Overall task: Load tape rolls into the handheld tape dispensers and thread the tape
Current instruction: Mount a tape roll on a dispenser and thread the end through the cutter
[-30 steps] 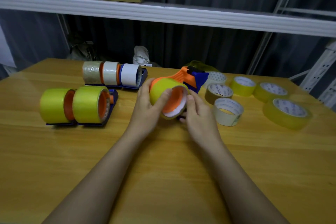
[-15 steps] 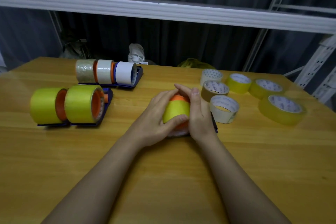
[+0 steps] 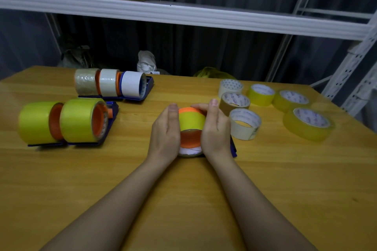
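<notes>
The yellow tape roll [image 3: 191, 121] sits at the middle of the worktop [image 3: 265, 179], cupped between both hands, and it looks different from a second ago: then it was tipped up so its orange hub faced the person and the dispenser's orange and blue handle stuck out behind; now the hands have brought it down flat on the wood, the handle hidden, only a blue edge of the dispenser [image 3: 233, 146] peeping out near the right wrist. I'd judge the roll is being pressed home onto the hub, so threading is likely next. The left hand [image 3: 165, 132] lies along the roll's left side with fingers nearly straight, thumb up; the right hand [image 3: 216, 128] has its grip curled over the far right side of the roll. The roll is bright yellow with an orange rim above and an orange core showing at its near face. Loaded dispensers [image 3: 67, 122] stand at the left; loose rolls [image 3: 244, 123] lie to the right.
</notes>
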A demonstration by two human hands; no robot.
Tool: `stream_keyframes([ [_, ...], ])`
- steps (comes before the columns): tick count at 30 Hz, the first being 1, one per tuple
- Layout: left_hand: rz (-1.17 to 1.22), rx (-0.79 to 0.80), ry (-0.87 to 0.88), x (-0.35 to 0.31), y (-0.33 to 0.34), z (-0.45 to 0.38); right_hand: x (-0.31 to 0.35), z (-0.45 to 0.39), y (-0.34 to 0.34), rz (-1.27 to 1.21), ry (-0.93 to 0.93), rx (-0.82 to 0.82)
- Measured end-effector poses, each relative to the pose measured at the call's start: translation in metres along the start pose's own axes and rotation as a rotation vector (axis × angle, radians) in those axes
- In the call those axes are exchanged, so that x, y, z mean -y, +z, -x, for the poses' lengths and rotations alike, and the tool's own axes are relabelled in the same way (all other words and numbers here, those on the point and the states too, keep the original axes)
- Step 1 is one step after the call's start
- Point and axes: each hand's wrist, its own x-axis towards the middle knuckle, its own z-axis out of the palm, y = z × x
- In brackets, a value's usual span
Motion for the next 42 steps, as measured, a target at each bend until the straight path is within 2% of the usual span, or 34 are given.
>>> stream_keyframes([
  [16, -0.077, -0.097, 0.135, -0.004, -0.002, -0.001, -0.001, -0.002, 0.0, -0.111, -0.044, -0.007],
  [25, -0.102, -0.066, 0.197, -0.007, -0.004, -0.003, 0.002, -0.002, -0.001, -0.098, -0.034, 0.035],
  [28, -0.04, 0.009, 0.128, -0.006, -0.006, -0.005, 0.002, -0.002, -0.001, -0.09, -0.016, 0.027],
  [32, 0.146, 0.256, -0.134, -0.001, -0.012, -0.008, -0.001, -0.002, -0.005, -0.03, 0.022, 0.007],
  [34, 0.212, 0.322, -0.214, -0.001, -0.016, -0.009, -0.004, -0.003, -0.007, 0.003, 0.014, 0.008],
  [38, 0.268, 0.266, -0.298, -0.004, -0.023, -0.011, -0.007, -0.006, -0.011, 0.133, -0.015, 0.015],
  [42, 0.313, 0.237, -0.328, -0.011, -0.024, -0.014, 0.001, -0.002, -0.013, 0.061, 0.08, 0.264],
])
